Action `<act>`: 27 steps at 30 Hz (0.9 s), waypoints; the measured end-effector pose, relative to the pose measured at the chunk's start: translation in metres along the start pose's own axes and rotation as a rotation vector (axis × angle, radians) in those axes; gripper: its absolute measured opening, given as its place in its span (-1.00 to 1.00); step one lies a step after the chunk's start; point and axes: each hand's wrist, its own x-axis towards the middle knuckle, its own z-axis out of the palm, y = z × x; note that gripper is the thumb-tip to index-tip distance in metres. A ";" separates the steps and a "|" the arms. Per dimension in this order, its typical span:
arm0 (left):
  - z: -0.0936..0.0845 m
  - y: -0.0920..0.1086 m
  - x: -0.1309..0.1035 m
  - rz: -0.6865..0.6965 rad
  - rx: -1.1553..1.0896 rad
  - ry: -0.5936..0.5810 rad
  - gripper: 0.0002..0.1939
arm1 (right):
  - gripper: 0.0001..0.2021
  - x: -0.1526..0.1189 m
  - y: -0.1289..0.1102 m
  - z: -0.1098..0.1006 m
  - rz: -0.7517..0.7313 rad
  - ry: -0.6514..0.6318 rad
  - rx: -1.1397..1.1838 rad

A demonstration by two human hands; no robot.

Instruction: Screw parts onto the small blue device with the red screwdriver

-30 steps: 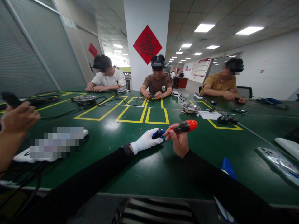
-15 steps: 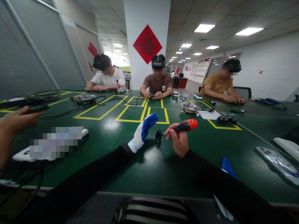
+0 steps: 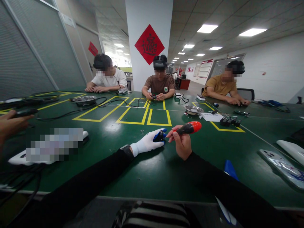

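Note:
My left hand [image 3: 150,139], in a white glove with blue-coated fingers, is closed around a small black stepped cylindrical part [image 3: 161,134]. The part stands upright on the green table, its narrow top showing between thumb and fingers. Bare, my right hand [image 3: 182,142] grips a screwdriver [image 3: 189,128] with a red and black handle. The screwdriver tilts, its red end up and to the right. Its tip side points at the black part and is mostly hidden by my fingers; whether it touches the part I cannot tell.
Tiny metal bits [image 3: 142,130] lie beyond my left wrist. A metal bowl [image 3: 193,110], white paper [image 3: 211,117] and several black blocks [image 3: 230,121] are farther right. A phone [image 3: 282,167] and a blue-and-white glove [image 3: 231,169] lie nearer. A co-worker's hand [image 3: 11,123] shows at left; three people sit opposite.
My left hand has come down from a raised, flat pose and closed around the black part. My right hand with the screwdriver has hardly moved. The co-worker's hand at left shifted left.

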 end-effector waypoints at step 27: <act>0.001 0.011 0.000 -0.141 -0.076 -0.046 -0.74 | -0.75 0.009 -0.011 0.004 0.146 -0.093 0.354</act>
